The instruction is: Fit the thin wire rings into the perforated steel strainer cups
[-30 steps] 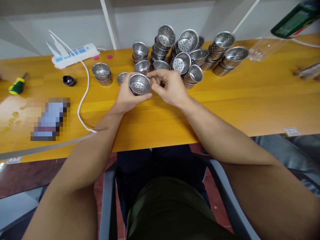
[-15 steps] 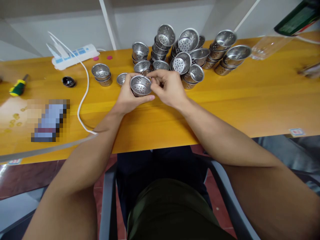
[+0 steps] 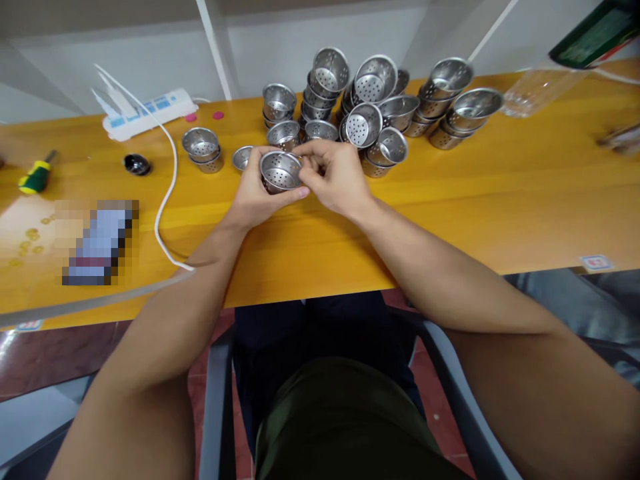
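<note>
"Head view: what takes up the most room around the hands?"

"The long orange-yellow wooden table. After that, the crowd of silver perforated metal cups along its back, some stacked upright, a few tilted towards the camera."

"And at the far right?"

"A clear plastic bottle with a green label, leaning, its top cut off by the picture's edge. Over on the left lie a white and blue power strip and, nearer the front, a dark rectangular slab, pixelated over."

"Now the hands."

"The left hand is clamped around one round silver cup with a holed base. Its thumb lies along the near side; the fingertips behind are hidden. The cup is just above the front of the crowd, mouth up and tipped a little towards the person."

"What about the right hand?"

"It is at the cup's right side, forefinger and thumb close together by the rim, the other fingers curled. I can't tell whether they pinch anything."

"Smaller things?"

"Left of the hands, a pair of nested silver cups; further left, a yellow and green handled screwdriver, then a small glossy black round piece. Smallest are two flat pink discs near the power strip."
</note>
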The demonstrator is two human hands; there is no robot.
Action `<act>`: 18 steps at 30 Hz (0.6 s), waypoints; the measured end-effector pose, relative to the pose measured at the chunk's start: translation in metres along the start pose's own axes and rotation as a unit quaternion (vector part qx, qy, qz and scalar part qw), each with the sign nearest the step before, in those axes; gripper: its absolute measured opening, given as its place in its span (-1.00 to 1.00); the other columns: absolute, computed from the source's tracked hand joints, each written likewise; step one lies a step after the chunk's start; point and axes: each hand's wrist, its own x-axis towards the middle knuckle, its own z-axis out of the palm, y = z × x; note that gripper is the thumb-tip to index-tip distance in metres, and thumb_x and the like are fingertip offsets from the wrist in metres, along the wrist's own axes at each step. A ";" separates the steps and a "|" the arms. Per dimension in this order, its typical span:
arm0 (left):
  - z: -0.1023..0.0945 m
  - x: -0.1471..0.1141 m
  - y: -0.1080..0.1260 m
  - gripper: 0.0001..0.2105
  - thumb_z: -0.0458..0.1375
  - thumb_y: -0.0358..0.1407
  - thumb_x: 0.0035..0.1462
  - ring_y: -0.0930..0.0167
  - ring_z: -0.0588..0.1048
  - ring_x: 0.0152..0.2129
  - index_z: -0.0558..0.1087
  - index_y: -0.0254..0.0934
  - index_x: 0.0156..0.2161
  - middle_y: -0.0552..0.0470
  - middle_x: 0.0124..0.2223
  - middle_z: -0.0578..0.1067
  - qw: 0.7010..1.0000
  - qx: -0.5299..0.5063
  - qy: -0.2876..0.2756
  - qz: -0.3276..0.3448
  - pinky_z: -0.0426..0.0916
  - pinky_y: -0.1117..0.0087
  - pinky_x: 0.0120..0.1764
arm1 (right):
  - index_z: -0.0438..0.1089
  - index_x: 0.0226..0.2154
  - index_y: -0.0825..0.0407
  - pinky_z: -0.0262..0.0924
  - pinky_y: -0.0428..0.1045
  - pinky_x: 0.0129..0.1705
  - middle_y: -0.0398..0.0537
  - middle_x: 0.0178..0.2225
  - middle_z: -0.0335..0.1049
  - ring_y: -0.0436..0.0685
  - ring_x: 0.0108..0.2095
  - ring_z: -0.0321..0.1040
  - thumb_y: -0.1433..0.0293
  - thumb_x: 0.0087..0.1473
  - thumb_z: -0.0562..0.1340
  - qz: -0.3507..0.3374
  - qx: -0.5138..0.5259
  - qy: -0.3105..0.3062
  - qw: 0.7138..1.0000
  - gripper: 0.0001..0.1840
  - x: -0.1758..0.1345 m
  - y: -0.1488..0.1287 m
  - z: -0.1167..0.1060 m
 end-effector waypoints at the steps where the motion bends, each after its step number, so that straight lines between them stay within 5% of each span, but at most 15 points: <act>1: -0.001 0.000 -0.003 0.06 0.77 0.47 0.03 -0.09 0.78 0.38 0.52 -0.09 0.38 -0.16 0.25 0.73 1.000 0.004 -0.001 0.005 0.77 -0.16 0.45 | 0.74 0.11 -0.10 0.68 0.22 0.02 -0.14 -0.33 0.49 0.27 -0.23 0.56 0.29 0.51 0.52 0.002 0.001 0.001 1.000 -0.82 0.000 0.000 0.000; 8: -0.004 0.001 -0.008 0.05 0.77 0.44 0.07 -0.10 0.74 0.39 0.49 -0.09 0.41 -0.15 0.28 0.70 0.999 0.028 -0.009 0.019 0.68 -0.23 0.52 | 0.67 0.15 -0.12 0.68 0.21 -0.02 -0.14 -0.32 0.45 0.26 -0.25 0.53 0.10 0.58 0.54 0.013 0.035 0.016 0.999 -0.72 0.000 0.000 0.004; 12: -0.005 0.000 0.001 -0.07 0.67 0.45 0.24 -0.05 0.75 0.37 0.54 -0.10 0.39 -0.11 0.22 0.69 0.999 0.033 -0.004 0.017 0.67 -0.21 0.52 | 0.65 -0.04 -0.12 0.59 0.11 -0.19 -0.17 -0.37 0.38 0.18 -0.32 0.43 0.14 0.52 0.58 0.021 0.107 -0.005 0.994 -0.78 0.004 -0.006 -0.002; 18: -0.001 -0.002 -0.003 0.05 0.74 0.53 0.00 -0.01 0.81 0.24 0.56 -0.10 0.32 -0.07 0.15 0.69 0.999 0.031 0.001 0.009 0.77 -0.13 0.36 | 0.64 -0.15 -0.11 0.41 0.01 -0.33 -0.21 -0.43 0.34 0.11 -0.38 0.34 0.26 0.42 0.61 0.037 0.159 -0.004 0.987 -0.81 0.007 -0.016 -0.011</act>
